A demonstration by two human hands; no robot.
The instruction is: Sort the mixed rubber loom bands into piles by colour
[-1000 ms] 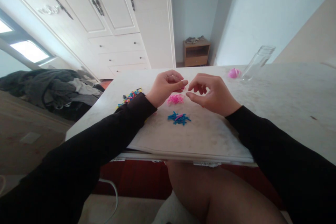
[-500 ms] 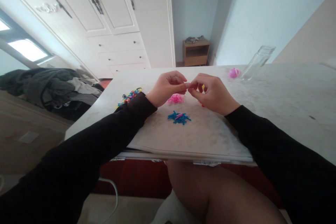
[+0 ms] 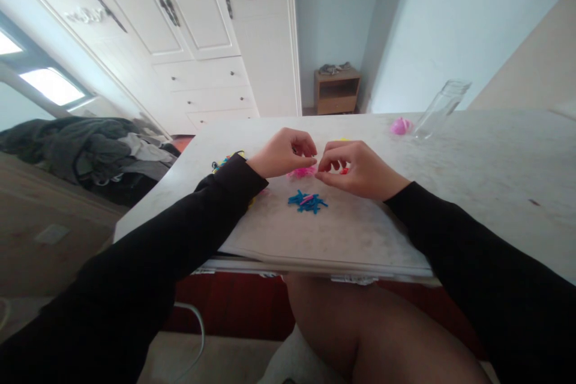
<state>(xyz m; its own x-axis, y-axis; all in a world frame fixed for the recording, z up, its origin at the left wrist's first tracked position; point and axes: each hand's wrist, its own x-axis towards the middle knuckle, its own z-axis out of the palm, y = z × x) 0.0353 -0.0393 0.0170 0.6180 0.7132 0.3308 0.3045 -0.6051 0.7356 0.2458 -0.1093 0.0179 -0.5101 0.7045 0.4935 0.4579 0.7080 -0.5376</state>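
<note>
My left hand (image 3: pixel 288 153) is over the middle of the table, its fingers curved and the fingertips close to the thumb. Facing it, my right hand (image 3: pixel 353 168) pinches thumb and forefinger together. Anything held at either set of fingertips is too small to make out. Just under the fingertips lies a pile of small pink bands (image 3: pixel 300 173). Closer to me is a pile of blue bands (image 3: pixel 306 201) with a pink one on top. Red pieces (image 3: pixel 344 171) and yellow pieces (image 3: pixel 344 140) show partly around my right hand.
A mixed multicoloured pile (image 3: pixel 224 163) is partly hidden by my left sleeve. At the back right stand a pink rounded object (image 3: pixel 401 126) and a tilted-looking clear glass bottle (image 3: pixel 441 111). Dark clothes (image 3: pixel 90 150) are heaped left of the white table (image 3: pixel 486 192).
My hands, whose fingertips met half a second ago, have come slightly apart. The right hand has dropped a little toward me, and more of the red and yellow pieces shows.
</note>
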